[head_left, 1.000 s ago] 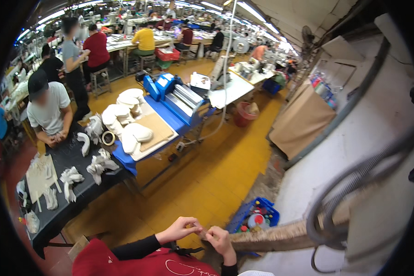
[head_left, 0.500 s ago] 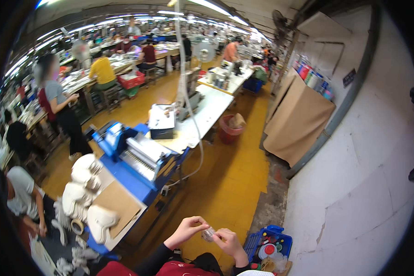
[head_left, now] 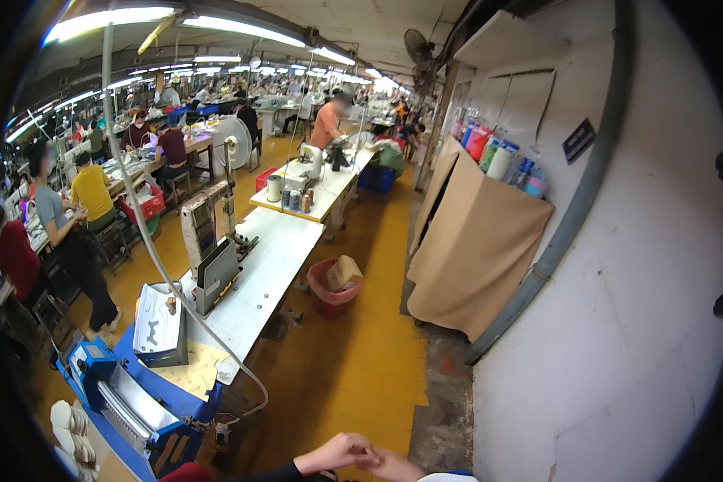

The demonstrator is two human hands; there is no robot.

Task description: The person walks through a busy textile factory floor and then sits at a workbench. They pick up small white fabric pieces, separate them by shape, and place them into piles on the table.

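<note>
At the lower edge, my left hand (head_left: 337,452) is bent at the wrist, its fingers curled and closed against my right hand (head_left: 395,466). The two hands touch at the fingertips, over the yellow floor. Whatever lies between them is hidden by the fingers. Most of my right hand's fingers sit behind the left ones, and they look pressed together. A dark sleeve covers my left forearm.
To the left stands a blue machine with a metal roller (head_left: 128,410), beside white moulded pieces (head_left: 71,430). A long white worktable (head_left: 253,265) runs ahead. Beyond it are a red bin (head_left: 333,299), a brown-draped shelf (head_left: 482,241), a white wall (head_left: 602,337) and several people working.
My view has swung up and to the right, so the machine and tables sit lower and farther left. My hands have closed together, and the small shiny clear item between them no longer shows.
</note>
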